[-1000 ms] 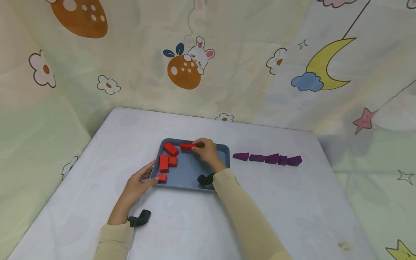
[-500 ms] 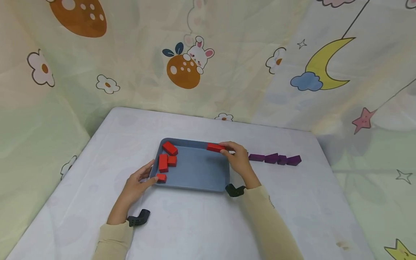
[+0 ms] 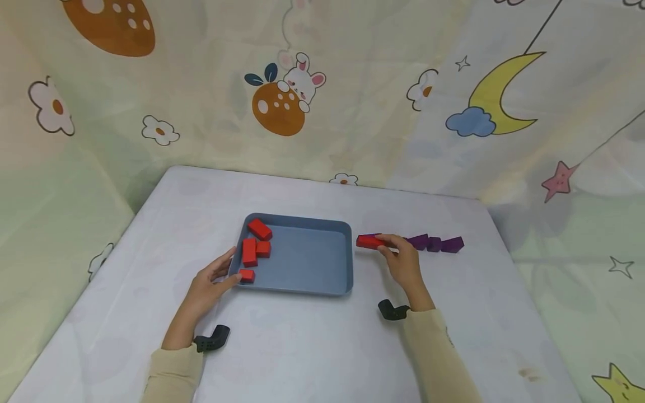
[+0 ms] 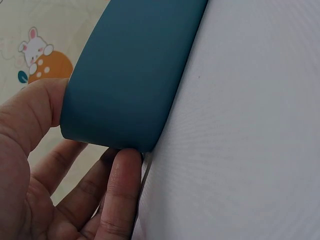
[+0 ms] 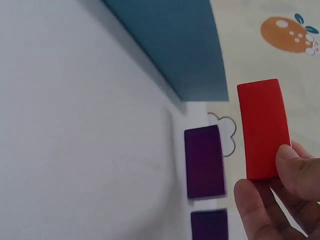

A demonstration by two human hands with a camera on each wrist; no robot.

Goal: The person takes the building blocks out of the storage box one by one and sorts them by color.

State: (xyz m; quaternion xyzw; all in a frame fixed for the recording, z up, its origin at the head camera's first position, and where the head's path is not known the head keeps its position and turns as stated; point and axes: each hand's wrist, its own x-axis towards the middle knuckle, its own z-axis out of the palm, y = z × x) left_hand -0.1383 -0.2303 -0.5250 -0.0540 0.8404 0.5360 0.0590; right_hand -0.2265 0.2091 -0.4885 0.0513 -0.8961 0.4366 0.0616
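Note:
A blue tray (image 3: 307,260) lies mid-table with several red blocks (image 3: 249,252) bunched at its left end. My left hand (image 3: 229,267) grips the tray's near left corner; in the left wrist view the thumb (image 4: 30,115) presses the tray wall (image 4: 135,70) and a finger (image 4: 122,190) lies under it. My right hand (image 3: 387,245) pinches a long red block (image 3: 369,242) just right of the tray, over the left end of a row of purple blocks (image 3: 434,244). The right wrist view shows this red block (image 5: 262,127) raised beside a purple block (image 5: 204,161).
The white table (image 3: 312,347) is backed and flanked by a cartoon-printed cloth (image 3: 282,101). Black wrist mounts (image 3: 214,337) sit at both forearms. The right half of the tray floor holds nothing. The red block hides the row's left end in the head view.
My right hand has carried the long red block from the tray's back rim rightward, out of the tray, to the purple row's left end. The left hand has stayed on the tray corner.

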